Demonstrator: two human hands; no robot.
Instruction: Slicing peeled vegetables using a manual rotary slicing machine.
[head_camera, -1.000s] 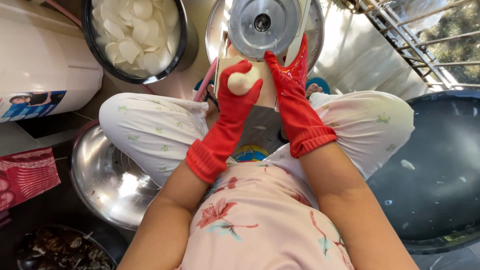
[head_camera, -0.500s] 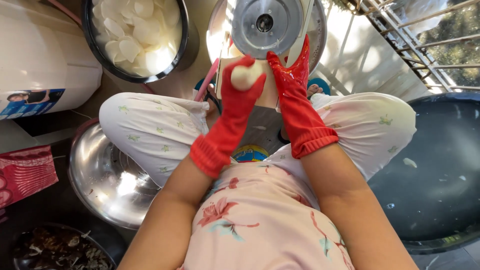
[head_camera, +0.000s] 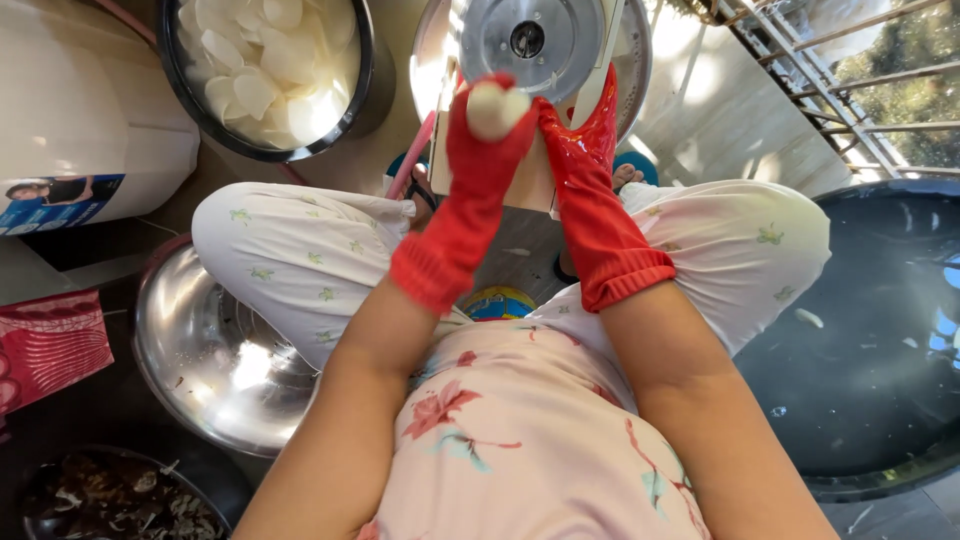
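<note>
To the right of the fingers, well apart, lies a big dark basin (head_camera: 890, 330) filled with water. To the left and below them, beside the person's knee, stands an empty steel bowl (head_camera: 200, 350). Up and left of the fingers is a dark pot (head_camera: 270, 70) full of white slices. Just above the fingertips stands the round metal disc (head_camera: 527, 40) of a slicing machine, with a pale wooden board (head_camera: 530, 185) under it, between the two hands.

The left hand (head_camera: 480, 160), in a red rubber glove, has its fingers closed around a small white peeled root piece (head_camera: 496, 106). The piece sits at the fingertips, just under the lower edge of the disc. The right hand (head_camera: 585, 150), also in a red glove, lies with fingers stretched flat and open along the board, just beside the left fingers, and it holds nothing.
</note>
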